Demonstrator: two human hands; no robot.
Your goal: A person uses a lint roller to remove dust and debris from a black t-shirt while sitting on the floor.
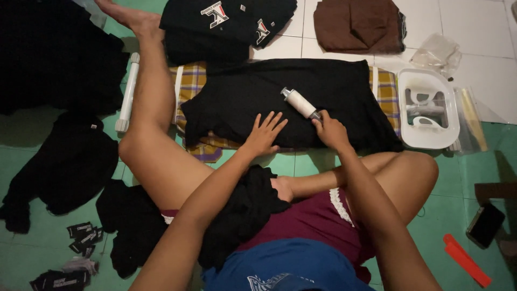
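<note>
Lint roller worked over a black garment

Right hand [331, 131] grips the white lint roller [299, 102], angled toward eleven o'clock; left hand [265, 133] lies flat, fingers spread, on the black garment [285, 102]; white tray [428, 108] at three o'clock.

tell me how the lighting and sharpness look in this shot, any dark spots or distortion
Head view: dim overall, brightest on the white floor tiles at the upper right; the black garment loses its folds in shadow; the left hand, right hand and white lint roller stay fairly sharp; wide-angle stretch shows at the edges.
</note>
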